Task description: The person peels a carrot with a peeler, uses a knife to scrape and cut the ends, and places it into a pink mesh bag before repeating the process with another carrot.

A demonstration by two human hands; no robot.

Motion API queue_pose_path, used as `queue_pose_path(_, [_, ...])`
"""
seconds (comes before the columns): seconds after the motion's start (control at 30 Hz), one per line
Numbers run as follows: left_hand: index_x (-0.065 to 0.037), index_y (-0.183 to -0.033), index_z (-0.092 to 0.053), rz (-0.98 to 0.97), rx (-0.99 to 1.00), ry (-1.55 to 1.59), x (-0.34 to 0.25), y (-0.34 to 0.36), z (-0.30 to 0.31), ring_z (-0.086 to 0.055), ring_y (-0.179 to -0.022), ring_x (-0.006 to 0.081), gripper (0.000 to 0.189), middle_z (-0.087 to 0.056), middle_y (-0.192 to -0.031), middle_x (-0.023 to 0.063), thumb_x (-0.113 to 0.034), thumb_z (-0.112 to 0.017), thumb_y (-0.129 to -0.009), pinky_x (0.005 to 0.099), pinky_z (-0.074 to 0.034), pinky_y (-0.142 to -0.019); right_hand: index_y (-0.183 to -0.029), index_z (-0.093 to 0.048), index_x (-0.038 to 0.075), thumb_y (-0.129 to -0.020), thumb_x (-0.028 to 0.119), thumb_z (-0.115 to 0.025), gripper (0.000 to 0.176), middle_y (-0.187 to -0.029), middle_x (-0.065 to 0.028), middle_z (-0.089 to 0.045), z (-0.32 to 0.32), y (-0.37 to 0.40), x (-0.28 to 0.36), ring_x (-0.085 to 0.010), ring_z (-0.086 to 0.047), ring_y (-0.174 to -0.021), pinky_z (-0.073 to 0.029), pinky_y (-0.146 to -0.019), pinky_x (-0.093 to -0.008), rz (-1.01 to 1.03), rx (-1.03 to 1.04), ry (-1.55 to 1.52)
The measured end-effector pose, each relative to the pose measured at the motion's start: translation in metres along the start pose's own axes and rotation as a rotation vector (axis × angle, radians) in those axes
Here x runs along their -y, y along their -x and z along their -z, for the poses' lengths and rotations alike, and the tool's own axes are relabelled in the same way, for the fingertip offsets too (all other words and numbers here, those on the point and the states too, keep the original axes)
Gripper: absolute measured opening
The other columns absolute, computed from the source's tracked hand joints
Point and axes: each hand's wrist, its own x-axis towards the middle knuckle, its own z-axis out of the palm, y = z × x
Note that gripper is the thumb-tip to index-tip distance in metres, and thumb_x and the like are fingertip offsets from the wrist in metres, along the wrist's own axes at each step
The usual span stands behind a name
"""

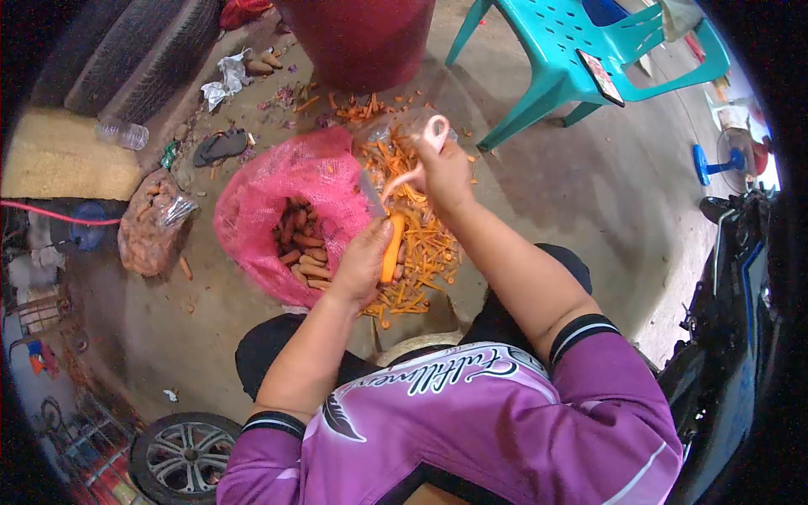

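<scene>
My left hand [362,263] is wrapped around a bright orange carrot [392,250], held at a steep slant. In my right hand [448,173] is a pale pink peeler [435,133] with a looped handle end; its head reaches down toward the carrot's upper end. Orange strips [429,244] lie heaped under and beside both hands. To the left of them stands a pink mesh sack [278,181], its mouth showing many brownish, unpeeled roots [310,263].
A red tub [358,42] stands ahead. At the right are a teal plastic chair [551,50] with a phone [600,77] on it and a motorcycle [724,337]. A clear bag of roots [154,223], a sandal [220,149] and a wheel [187,459] lie left.
</scene>
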Motion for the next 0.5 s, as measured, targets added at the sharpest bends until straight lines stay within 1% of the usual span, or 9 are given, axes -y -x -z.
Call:
queue_pose_path(0.07, [-0.008, -0.094, -0.045, -0.044, -0.030, -0.116, 0.002, 0.000, -0.001, -0.046, -0.045, 0.0117, 0.022, -0.047, -0.065, 0.0030, -0.028, -0.040, -0.089, 0.0211, -0.038, -0.041, -0.081, -0.051, 0.001, -0.073, 0.017, -0.060, 0.021, -0.072, -0.0054, -0.053, 0.014, -0.019, 0.001, -0.0113, -0.049, -0.057, -0.038, -0.045, -0.0251, 0.034, -0.085, 0.031])
queue_pose_path(0.1, [-0.007, -0.093, -0.045, -0.060, -0.035, -0.156, 0.002, 0.001, -0.001, -0.046, -0.045, 0.0114, 0.021, -0.047, -0.064, 0.0028, -0.028, -0.040, -0.089, 0.0210, -0.038, -0.041, -0.085, -0.052, 0.000, -0.073, 0.019, -0.061, 0.023, -0.075, -0.0060, -0.054, 0.016, -0.021, 0.004, -0.0114, -0.049, -0.061, -0.040, -0.051, -0.0255, -0.035, -0.167, -0.080])
queue_pose_path(0.13, [-0.007, -0.092, -0.045, -0.076, -0.041, -0.195, 0.002, 0.002, 0.000, -0.047, -0.045, 0.0111, 0.021, -0.047, -0.063, 0.0026, -0.027, -0.041, -0.088, 0.0208, -0.038, -0.040, -0.086, -0.052, 0.000, -0.073, 0.019, -0.061, 0.025, -0.075, -0.0061, -0.055, 0.018, -0.023, -0.001, -0.0122, -0.050, -0.062, -0.041, -0.054, -0.0264, -0.050, -0.166, -0.046])
queue_pose_path(0.2, [-0.006, -0.092, -0.044, -0.084, -0.121, -0.134, 0.001, 0.002, 0.011, -0.048, -0.046, 0.0116, 0.020, -0.049, -0.065, 0.0043, -0.026, -0.041, -0.088, 0.0215, -0.039, -0.041, -0.088, -0.052, -0.001, -0.073, 0.021, -0.061, 0.028, -0.077, -0.0064, -0.055, 0.020, -0.029, -0.027, -0.0138, -0.051, -0.063, -0.043, -0.059, -0.0283, -0.081, -0.155, 0.024])
queue_pose_path(0.23, [-0.006, -0.092, -0.043, -0.093, -0.161, -0.101, -0.001, 0.002, 0.016, -0.048, -0.046, 0.0119, 0.020, -0.050, -0.066, 0.0051, -0.026, -0.041, -0.088, 0.0218, -0.040, -0.042, -0.087, -0.052, -0.003, -0.073, 0.024, -0.061, 0.031, -0.075, -0.0080, -0.056, 0.021, -0.031, -0.048, -0.0187, -0.055, -0.069, -0.045, -0.063, -0.0315, 0.006, -0.152, 0.101])
queue_pose_path(0.33, [-0.007, -0.090, -0.041, -0.123, -0.299, -0.068, -0.012, 0.011, 0.022, -0.051, -0.050, 0.0148, 0.018, -0.053, -0.069, 0.0076, -0.024, -0.040, -0.088, 0.0244, -0.043, -0.046, -0.091, -0.049, -0.004, -0.075, 0.027, -0.058, 0.036, -0.073, -0.0098, -0.057, 0.044, -0.044, -0.119, -0.0250, -0.058, -0.073, -0.045, -0.065, -0.0341, -0.071, -0.169, 0.572])
queue_pose_path(0.37, [-0.007, -0.091, -0.039, -0.117, -0.291, -0.076, -0.007, 0.010, 0.037, -0.052, -0.051, 0.0153, 0.017, -0.055, -0.072, 0.0087, -0.024, -0.039, -0.088, 0.0258, -0.043, -0.046, -0.090, -0.050, -0.003, -0.075, 0.028, -0.058, 0.036, -0.072, -0.0104, -0.056, 0.047, -0.048, -0.130, -0.0251, -0.058, -0.071, -0.046, -0.062, -0.0342, -0.154, -0.153, 0.627])
queue_pose_path(0.43, [-0.008, -0.092, -0.040, -0.090, -0.314, -0.108, -0.005, 0.015, 0.053, -0.052, -0.052, 0.0151, 0.017, -0.054, -0.072, 0.0081, -0.024, -0.039, -0.088, 0.0258, -0.043, -0.047, -0.088, -0.050, -0.003, -0.075, 0.029, -0.057, 0.035, -0.070, -0.0115, -0.056, 0.050, -0.059, -0.145, -0.0254, -0.059, -0.066, -0.046, -0.055, -0.0343, -0.318, -0.121, 0.739])
queue_pose_path(0.5, [-0.007, -0.092, -0.040, -0.067, -0.341, -0.084, -0.008, 0.021, 0.066, -0.051, -0.053, 0.0144, 0.016, -0.053, -0.071, 0.0077, -0.023, -0.039, -0.088, 0.0253, -0.044, -0.048, -0.090, -0.047, 0.000, -0.078, 0.027, -0.053, 0.031, -0.070, -0.0114, -0.055, 0.039, -0.068, -0.163, -0.0205, -0.055, -0.055, -0.045, -0.048, -0.0338, -0.450, -0.117, 0.313])
